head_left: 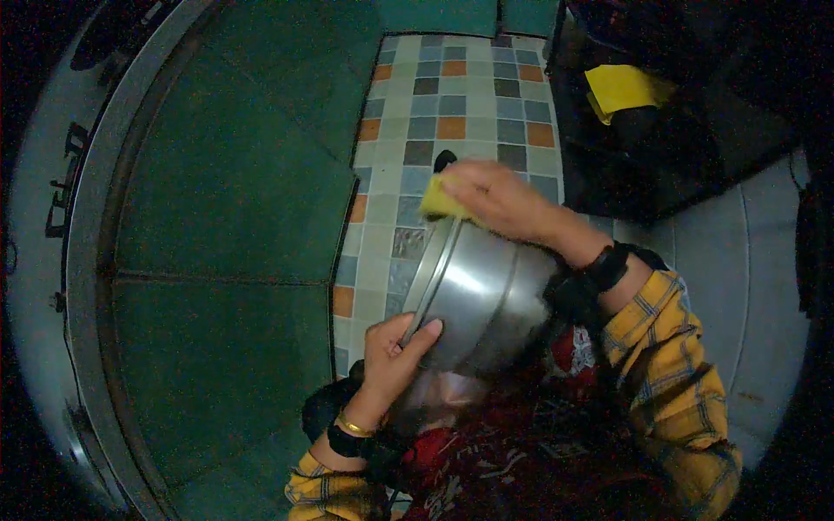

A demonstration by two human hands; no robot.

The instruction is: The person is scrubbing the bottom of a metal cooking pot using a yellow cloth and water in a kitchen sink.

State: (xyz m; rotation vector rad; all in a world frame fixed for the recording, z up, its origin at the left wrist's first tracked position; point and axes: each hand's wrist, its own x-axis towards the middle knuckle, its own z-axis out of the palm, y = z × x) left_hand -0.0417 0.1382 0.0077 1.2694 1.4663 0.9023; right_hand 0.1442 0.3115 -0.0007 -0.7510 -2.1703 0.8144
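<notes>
A shiny metal pot (485, 286) is held tilted on its side in front of my body, its rim facing left. My left hand (399, 355) grips the lower part of the rim, thumb on the outer wall. In my right hand (495, 198) is a yellow cloth (444, 197), pressed at the upper end of the rim. A small black part (445, 159) shows just above the cloth; what it belongs to cannot be told. The inside of the pot is hidden.
Checkered tiles (456, 98) lie beneath and beyond the pot. Green panels (241, 195) fill the left side. At the upper right, another yellow cloth (622, 89) lies on a dark surface (704, 150). Pale grey tiles (710, 273) lie at the right.
</notes>
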